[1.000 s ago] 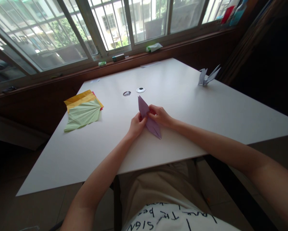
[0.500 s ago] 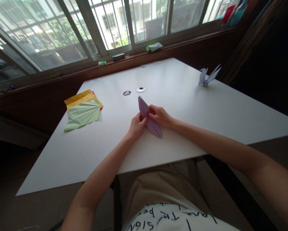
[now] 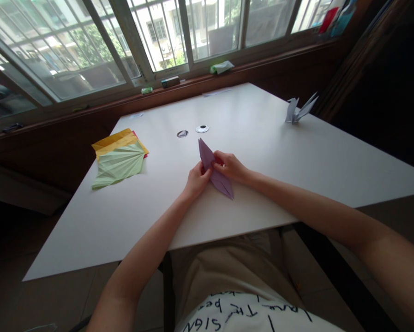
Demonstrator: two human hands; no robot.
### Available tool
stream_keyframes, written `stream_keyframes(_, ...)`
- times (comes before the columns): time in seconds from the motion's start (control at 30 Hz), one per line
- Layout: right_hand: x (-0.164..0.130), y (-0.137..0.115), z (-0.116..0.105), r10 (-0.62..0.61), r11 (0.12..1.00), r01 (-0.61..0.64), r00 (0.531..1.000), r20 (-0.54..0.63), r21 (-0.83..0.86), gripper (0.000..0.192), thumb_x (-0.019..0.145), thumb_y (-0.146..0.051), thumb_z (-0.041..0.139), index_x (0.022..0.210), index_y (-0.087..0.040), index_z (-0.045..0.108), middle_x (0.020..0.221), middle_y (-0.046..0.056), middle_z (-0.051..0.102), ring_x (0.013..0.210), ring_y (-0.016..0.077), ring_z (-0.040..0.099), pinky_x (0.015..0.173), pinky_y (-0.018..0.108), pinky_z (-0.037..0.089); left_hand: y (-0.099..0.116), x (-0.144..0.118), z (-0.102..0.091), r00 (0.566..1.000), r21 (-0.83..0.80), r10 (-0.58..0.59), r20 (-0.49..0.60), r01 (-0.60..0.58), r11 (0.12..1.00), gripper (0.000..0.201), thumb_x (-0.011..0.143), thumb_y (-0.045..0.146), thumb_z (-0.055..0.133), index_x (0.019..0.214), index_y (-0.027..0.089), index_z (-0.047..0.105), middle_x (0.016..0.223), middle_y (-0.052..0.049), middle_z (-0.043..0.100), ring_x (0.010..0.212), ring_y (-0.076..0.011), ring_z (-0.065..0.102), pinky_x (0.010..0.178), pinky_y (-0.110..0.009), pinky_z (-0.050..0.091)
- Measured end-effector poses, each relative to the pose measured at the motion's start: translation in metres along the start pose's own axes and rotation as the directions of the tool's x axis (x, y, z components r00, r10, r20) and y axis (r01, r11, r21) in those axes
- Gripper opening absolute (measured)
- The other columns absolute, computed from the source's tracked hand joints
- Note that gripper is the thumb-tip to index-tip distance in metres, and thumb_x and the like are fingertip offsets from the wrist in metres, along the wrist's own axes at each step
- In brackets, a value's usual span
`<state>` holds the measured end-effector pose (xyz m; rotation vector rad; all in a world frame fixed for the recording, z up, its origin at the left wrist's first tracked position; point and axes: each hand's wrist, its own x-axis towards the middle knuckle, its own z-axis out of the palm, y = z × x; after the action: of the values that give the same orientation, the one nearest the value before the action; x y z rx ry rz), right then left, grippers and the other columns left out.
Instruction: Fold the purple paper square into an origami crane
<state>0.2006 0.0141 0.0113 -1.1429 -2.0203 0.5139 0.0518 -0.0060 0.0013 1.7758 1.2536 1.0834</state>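
A purple paper [image 3: 220,182], folded into a long narrow diamond, lies on the white table [image 3: 262,152] with one tip pointing away from me. My left hand [image 3: 196,180] pinches its middle from the left side. My right hand [image 3: 229,166] grips the same middle part from the right, fingers curled over the paper. Both hands rest on the table near its front edge.
A stack of creased green, yellow and pink sheets [image 3: 120,159] lies at the left. Two small round discs [image 3: 202,129] sit beyond the hands. A white folded paper crane [image 3: 298,110] stands at the far right. A window sill with small items runs behind the table.
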Motion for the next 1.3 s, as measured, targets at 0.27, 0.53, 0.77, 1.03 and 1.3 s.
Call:
stream_keyframes(0.27,-0.0007,0.0022,0.0010,-0.019,0.999,0.020,1.000,0.009,-0.032,0.005,0.072,-0.021,0.045,0.074,-0.018,0.047,0.062,-0.001,0.051,0.055,0.0119,0.045,0.055,0.024,0.034,-0.0006,-0.0001,-0.0003,1.000,0.003,0.010,-0.002,-0.010,1.000,0.022,0.076,0.022,0.051,0.094,0.014,0.060,0.088,-0.006,0.066,0.077,-0.0160,0.059,0.068,-0.026,0.046)
stream_keyframes(0.53,-0.0014,0.0016,0.0001,-0.013,0.999,0.015,0.999,0.039,-0.049,0.004,0.074,-0.021,0.044,0.076,-0.019,0.047,0.060,-0.003,0.050,0.052,0.0105,0.044,0.052,0.022,0.031,-0.0028,0.0004,-0.0001,1.000,0.010,0.004,0.003,-0.004,1.000,0.021,0.077,0.023,0.051,0.093,0.013,0.059,0.086,-0.007,0.066,0.076,-0.0163,0.058,0.067,-0.026,0.046)
stream_keyframes(0.77,-0.0018,0.0010,-0.0005,-0.011,0.998,0.014,0.999,0.051,-0.061,0.004,0.074,-0.021,0.044,0.077,-0.019,0.046,0.059,-0.003,0.050,0.052,0.0109,0.044,0.051,0.022,0.031,-0.0023,0.0001,-0.0004,1.000,0.019,0.004,0.001,-0.004,1.000,0.019,0.077,0.023,0.051,0.091,0.014,0.059,0.083,-0.006,0.065,0.073,-0.0158,0.058,0.066,-0.026,0.045)
stream_keyframes(1.03,-0.0008,-0.0002,-0.0002,-0.038,0.999,0.037,0.999,-0.012,-0.019,0.003,0.073,-0.020,0.045,0.073,-0.018,0.047,0.064,-0.001,0.053,0.056,0.0115,0.046,0.056,0.023,0.035,-0.0012,0.0006,0.0002,1.000,-0.008,0.002,-0.014,-0.002,1.000,0.018,0.077,0.022,0.052,0.091,0.015,0.060,0.082,-0.005,0.065,0.073,-0.0151,0.057,0.064,-0.025,0.044)
stream_keyframes(1.3,0.0000,-0.0070,-0.0038,-0.029,0.994,0.050,0.978,-0.208,0.096,0.009,0.076,-0.023,0.046,0.069,-0.018,0.048,0.066,0.000,0.056,0.062,0.0125,0.051,0.061,0.026,0.041,-0.0009,-0.0005,0.0003,0.998,-0.100,0.029,0.049,-0.024,0.995,0.023,0.080,0.030,0.051,0.096,0.017,0.060,0.085,-0.004,0.066,0.074,-0.0144,0.059,0.062,-0.023,0.045)
